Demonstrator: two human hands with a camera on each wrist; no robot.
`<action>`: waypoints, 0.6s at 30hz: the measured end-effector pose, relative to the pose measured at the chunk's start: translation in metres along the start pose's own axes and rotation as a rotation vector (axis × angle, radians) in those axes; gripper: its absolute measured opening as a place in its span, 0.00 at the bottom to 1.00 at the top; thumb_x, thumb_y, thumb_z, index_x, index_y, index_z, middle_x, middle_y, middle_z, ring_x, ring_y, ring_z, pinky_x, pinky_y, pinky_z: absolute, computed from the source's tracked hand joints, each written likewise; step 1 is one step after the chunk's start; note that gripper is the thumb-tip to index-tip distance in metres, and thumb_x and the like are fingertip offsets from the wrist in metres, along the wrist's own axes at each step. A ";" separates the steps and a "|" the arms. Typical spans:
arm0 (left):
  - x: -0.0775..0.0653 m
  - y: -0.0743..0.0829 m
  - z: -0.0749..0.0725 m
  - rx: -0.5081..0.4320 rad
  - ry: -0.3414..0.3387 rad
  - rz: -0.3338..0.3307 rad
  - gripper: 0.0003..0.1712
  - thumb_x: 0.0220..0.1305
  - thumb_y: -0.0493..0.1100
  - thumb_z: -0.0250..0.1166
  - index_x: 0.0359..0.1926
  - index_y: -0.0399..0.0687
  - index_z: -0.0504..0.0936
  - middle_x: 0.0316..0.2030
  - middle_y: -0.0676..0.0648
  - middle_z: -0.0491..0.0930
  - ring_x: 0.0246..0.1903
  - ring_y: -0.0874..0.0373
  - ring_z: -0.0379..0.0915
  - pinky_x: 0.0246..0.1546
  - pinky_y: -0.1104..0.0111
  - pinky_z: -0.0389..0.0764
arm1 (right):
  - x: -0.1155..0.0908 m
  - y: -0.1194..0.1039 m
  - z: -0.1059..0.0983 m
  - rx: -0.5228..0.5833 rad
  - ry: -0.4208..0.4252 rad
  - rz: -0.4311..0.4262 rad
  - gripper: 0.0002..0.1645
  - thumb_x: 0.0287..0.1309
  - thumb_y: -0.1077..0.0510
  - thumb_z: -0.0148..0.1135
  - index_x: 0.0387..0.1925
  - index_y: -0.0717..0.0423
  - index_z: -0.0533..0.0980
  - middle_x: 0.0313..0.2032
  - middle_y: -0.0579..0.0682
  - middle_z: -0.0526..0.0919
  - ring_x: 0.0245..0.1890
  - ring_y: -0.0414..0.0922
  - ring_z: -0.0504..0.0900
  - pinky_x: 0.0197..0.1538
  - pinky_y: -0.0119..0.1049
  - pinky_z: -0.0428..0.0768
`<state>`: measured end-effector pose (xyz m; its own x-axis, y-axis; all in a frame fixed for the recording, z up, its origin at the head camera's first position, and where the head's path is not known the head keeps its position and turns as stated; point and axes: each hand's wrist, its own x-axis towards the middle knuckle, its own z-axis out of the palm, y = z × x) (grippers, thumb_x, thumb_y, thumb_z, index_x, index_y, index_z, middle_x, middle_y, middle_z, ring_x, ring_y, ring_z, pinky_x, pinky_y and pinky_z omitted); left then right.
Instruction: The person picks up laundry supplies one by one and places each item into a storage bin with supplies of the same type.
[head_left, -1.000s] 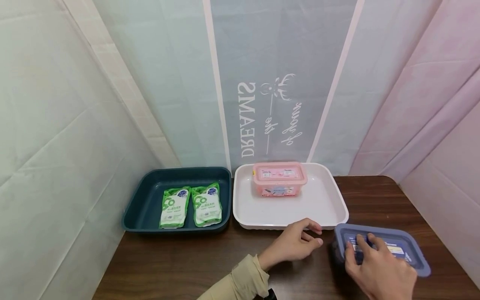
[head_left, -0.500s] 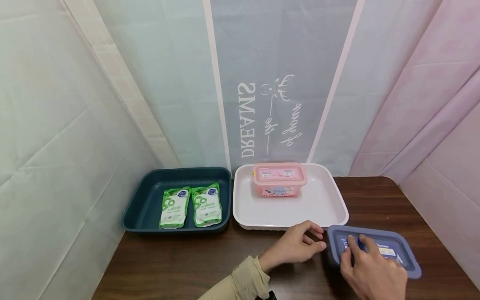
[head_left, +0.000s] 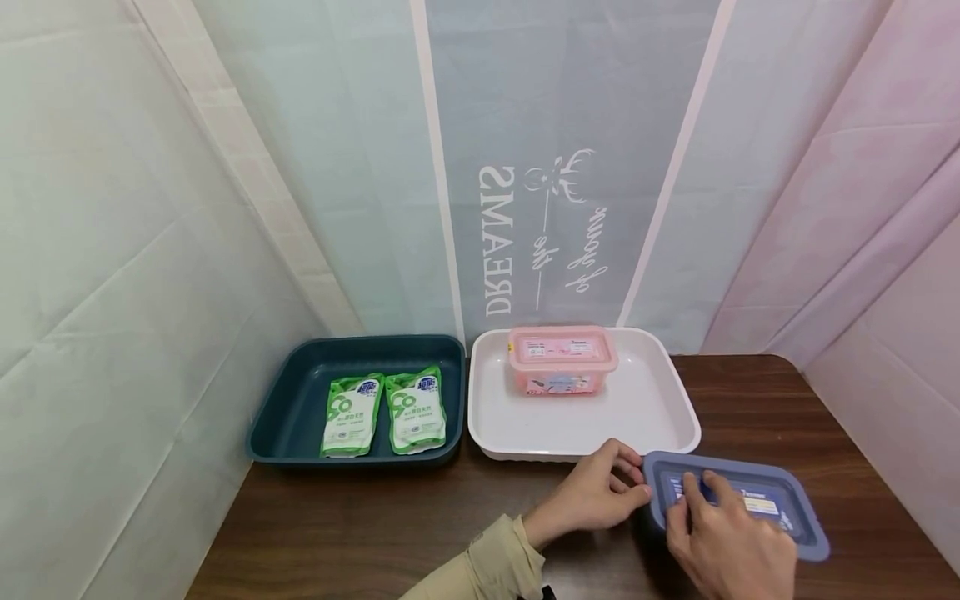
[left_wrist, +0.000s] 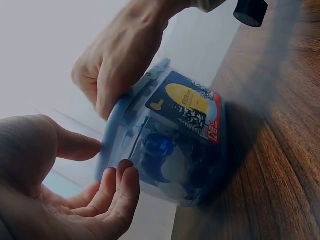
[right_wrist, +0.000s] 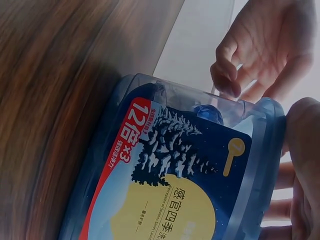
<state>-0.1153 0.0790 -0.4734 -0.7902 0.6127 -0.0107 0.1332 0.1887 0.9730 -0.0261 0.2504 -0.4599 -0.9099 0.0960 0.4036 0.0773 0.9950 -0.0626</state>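
Note:
A blue lidded tub of laundry pods [head_left: 780,492], with clear sides and a winter-tree label, stands on the wooden table at the front right. My right hand [head_left: 738,537] rests on its lid, fingertips pressing the top. At the tub's left end, my left hand [head_left: 600,492] has loosely bent fingers, its thumb and fingertips at the lid's edge. The left wrist view shows the pods [left_wrist: 172,165] through the tub's wall, beside the left fingertips. The right wrist view shows the tub's label [right_wrist: 175,175] close up, with the left hand [right_wrist: 270,45] behind.
A white tray [head_left: 525,429] behind the hands holds a pink lidded tub [head_left: 562,362]. To its left, a dark teal tray [head_left: 288,417] holds two green-and-white pouches [head_left: 352,417]. Fabric [head_left: 555,100] hangs behind the table [head_left: 360,533].
The blue tub has moved left along the table together with my right hand, closing the gap to my left hand. My left hand has barely shifted.

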 end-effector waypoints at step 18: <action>0.000 0.000 0.001 -0.081 0.033 -0.115 0.20 0.66 0.36 0.73 0.50 0.52 0.71 0.34 0.60 0.75 0.17 0.69 0.78 0.17 0.74 0.77 | 0.004 0.005 -0.002 0.110 0.120 -0.033 0.20 0.54 0.50 0.70 0.41 0.62 0.90 0.43 0.63 0.91 0.11 0.52 0.76 0.10 0.44 0.65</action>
<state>-0.1143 0.0796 -0.4732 -0.8170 0.5646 -0.1169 -0.0068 0.1933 0.9811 -0.0292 0.2554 -0.4569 -0.8556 0.0724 0.5126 -0.0030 0.9895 -0.1447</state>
